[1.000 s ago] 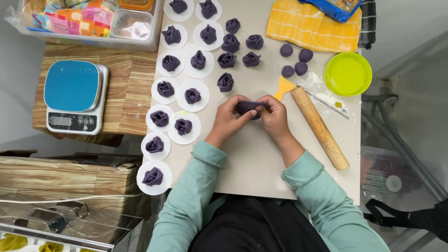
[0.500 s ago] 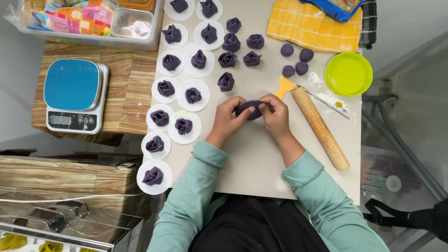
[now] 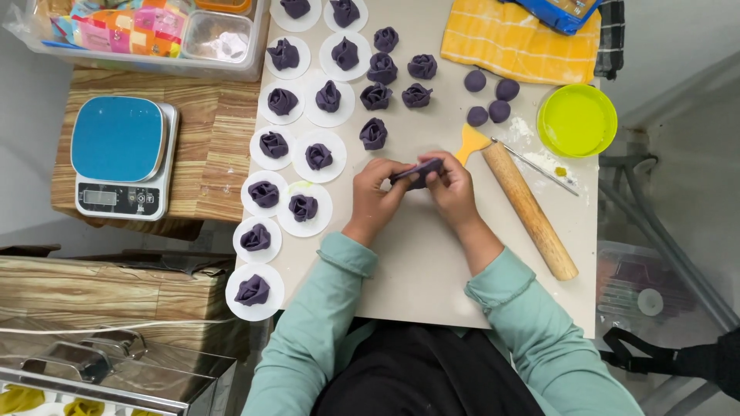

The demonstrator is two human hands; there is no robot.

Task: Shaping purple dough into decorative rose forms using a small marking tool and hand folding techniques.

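— Dough, purple and soft by the look of it: the piece of purple dough (image 3: 417, 171) sits pinched between both hands just above the middle of the table (image 3: 432, 262).

— How are the hands set on it?

— The left hand (image 3: 375, 192) has its fingers closed on the left end, the right hand (image 3: 453, 187) is curled round the other end. Both are closed on it, neither gaping.

— Will it handle easily?

— I'd judge it light, pliable and easy to dent, so fingertips at the thin edges suit it best; a hard squeeze would mar the shape.

— And around them?

— A pale board-like tabletop, lightly floured near the wooden rolling pin (image 3: 529, 209) and the yellow scraper (image 3: 470, 143) just beside the right hand. Finished rose-shaped pieces (image 3: 317, 156) rest on white paper rounds to the left, plain dough balls (image 3: 488, 96) lie beyond, near a green lid (image 3: 576, 120) and a yellow cloth (image 3: 515, 42). A blue kitchen scale (image 3: 122, 156) stands on a wooden stand alongside.
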